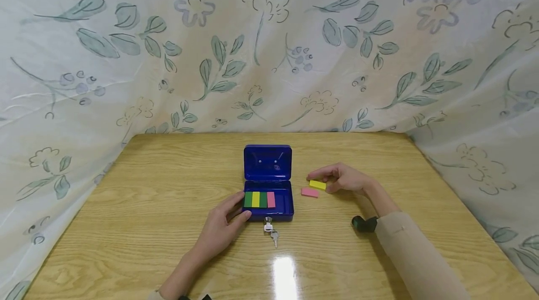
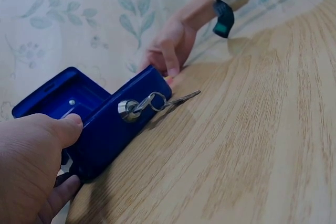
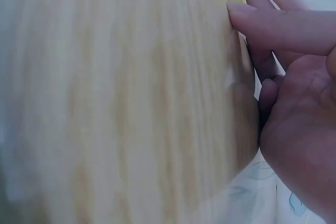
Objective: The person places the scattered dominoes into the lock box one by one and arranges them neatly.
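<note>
An open blue cash box (image 1: 289,201) stands on the table with its lid (image 1: 267,164) tipped back. Inside, along the left part, several flat blocks lie side by side: green, yellow, green (image 1: 263,200) and pink (image 1: 271,200). My left hand (image 1: 223,225) grips the box's left side, its thumb over the front left corner, as the left wrist view also shows. To the right of the box, my right hand (image 1: 343,179) pinches a yellow block (image 1: 317,185) between thumb and fingers. A pink block (image 1: 309,193) lies on the table just in front of it.
A key (image 1: 275,237) hangs by a ring from the lock (image 2: 127,110) on the box's front. The wooden table (image 1: 168,173) ends at a floral cloth (image 1: 269,56) behind and at the sides. A dark strap (image 1: 364,224) sits at my right wrist.
</note>
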A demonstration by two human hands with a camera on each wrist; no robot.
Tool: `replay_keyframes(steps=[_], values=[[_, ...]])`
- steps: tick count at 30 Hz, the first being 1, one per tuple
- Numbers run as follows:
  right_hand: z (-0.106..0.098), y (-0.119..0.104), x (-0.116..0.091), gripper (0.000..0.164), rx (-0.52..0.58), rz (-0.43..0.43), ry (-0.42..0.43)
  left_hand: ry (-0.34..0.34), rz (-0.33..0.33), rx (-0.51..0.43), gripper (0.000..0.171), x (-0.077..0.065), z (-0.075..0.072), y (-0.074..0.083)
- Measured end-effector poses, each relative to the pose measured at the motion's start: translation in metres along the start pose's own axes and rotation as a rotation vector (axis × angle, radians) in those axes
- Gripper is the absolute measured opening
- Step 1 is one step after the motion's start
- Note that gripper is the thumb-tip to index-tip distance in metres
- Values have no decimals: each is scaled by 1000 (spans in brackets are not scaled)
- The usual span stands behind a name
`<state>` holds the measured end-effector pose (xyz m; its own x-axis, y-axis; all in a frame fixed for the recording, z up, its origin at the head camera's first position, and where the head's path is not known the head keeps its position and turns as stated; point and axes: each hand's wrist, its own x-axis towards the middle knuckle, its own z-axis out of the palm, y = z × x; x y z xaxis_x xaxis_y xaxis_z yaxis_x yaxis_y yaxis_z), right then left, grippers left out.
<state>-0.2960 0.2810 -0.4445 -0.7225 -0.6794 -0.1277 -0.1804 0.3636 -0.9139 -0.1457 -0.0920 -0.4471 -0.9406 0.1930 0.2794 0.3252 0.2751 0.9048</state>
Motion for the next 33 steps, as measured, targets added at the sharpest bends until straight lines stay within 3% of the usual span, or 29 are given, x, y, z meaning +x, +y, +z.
replay_keyframes(steps=[5,14,33], values=[[0,0,1,62,9,18,-14,9,6,4,50,0,0,-1],[-1,1,1,61,6,16,-10,-4,11,5,52,4,1,-24],[1,-3,-2,59,-24,42,19,-37,32,18,54,2,-3,-26]])
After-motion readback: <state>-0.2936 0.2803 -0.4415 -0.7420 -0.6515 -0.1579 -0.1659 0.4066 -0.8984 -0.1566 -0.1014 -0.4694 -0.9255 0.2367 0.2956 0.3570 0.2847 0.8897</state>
